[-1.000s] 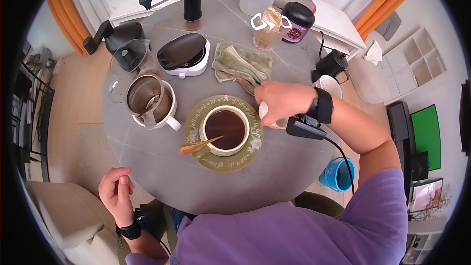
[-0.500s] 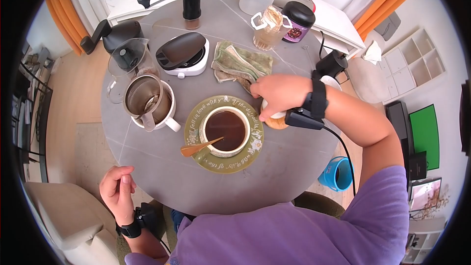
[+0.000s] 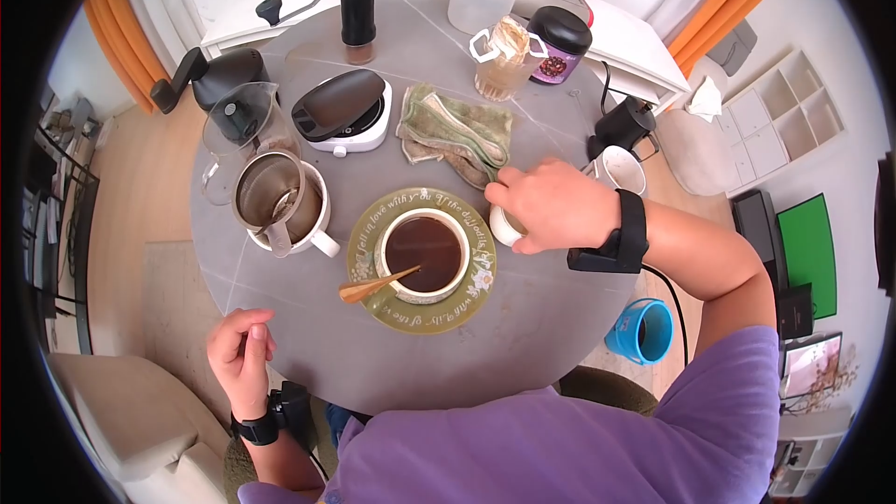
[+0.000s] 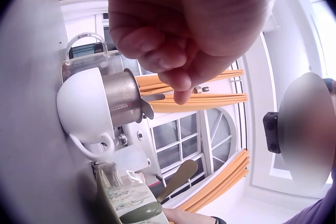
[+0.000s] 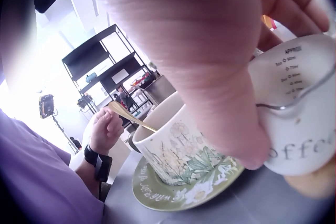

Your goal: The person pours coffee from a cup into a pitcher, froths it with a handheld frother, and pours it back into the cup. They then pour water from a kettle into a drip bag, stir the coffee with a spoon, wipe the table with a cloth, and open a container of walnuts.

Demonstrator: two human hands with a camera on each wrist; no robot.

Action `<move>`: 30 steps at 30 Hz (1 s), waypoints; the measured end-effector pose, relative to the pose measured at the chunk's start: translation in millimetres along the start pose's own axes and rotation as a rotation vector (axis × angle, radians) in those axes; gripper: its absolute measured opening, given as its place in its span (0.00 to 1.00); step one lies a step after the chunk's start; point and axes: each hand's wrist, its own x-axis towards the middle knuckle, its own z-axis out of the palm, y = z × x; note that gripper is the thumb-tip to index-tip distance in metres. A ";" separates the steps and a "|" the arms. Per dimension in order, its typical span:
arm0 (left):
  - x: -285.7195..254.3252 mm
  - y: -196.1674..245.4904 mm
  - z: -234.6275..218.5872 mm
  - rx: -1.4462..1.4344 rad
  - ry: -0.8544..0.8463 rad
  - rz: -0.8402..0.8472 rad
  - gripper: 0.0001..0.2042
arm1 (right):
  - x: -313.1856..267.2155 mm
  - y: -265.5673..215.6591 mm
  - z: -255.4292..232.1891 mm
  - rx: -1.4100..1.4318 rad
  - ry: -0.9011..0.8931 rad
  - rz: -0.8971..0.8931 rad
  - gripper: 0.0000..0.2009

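Note:
My right hand (image 3: 560, 207) grips a small white cup (image 3: 505, 227) just right of the green saucer (image 3: 359, 285). In the right wrist view the thumb presses the side of this cup (image 5: 299, 145), which has grey lettering outside and measuring marks inside; several fingers reach behind its rim. On the saucer stands a flowered mug (image 5: 181, 148) of dark brown liquid, a wooden spoon (image 3: 369, 287) leaning in it. Over the near left table edge hangs my left hand (image 3: 241, 359), holding nothing, its fingers loosely curled. Most of the small cup is hidden from above by my right hand.
Left of the saucer, a metal strainer (image 3: 271, 189) rests in a white cup (image 3: 324, 241). Behind are a scale (image 3: 366, 135), a folded cloth (image 3: 457, 131), a glass (image 3: 499, 75) and a black grinder (image 3: 357, 14). A white mug (image 3: 623, 171) stands beyond my right wrist.
My right hand has turned and moved slightly right and nearer my body; the pale wooden piece seen under it half a second ago is now covered in the head view. My left hand has shifted slightly right.

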 end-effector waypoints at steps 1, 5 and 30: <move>-0.1 -1.0 0.2 0.008 -0.017 0.001 0.05 | 1.8 -1.3 -0.2 -0.022 -0.016 0.018 0.24; 0.0 -0.4 2.4 -0.011 0.024 -0.049 0.05 | 4.3 -2.1 -4.5 -0.038 -0.118 0.069 0.27; 4.3 4.5 48.5 -0.155 -0.326 -0.481 0.13 | -103.4 55.6 112.3 1.049 0.627 0.668 0.39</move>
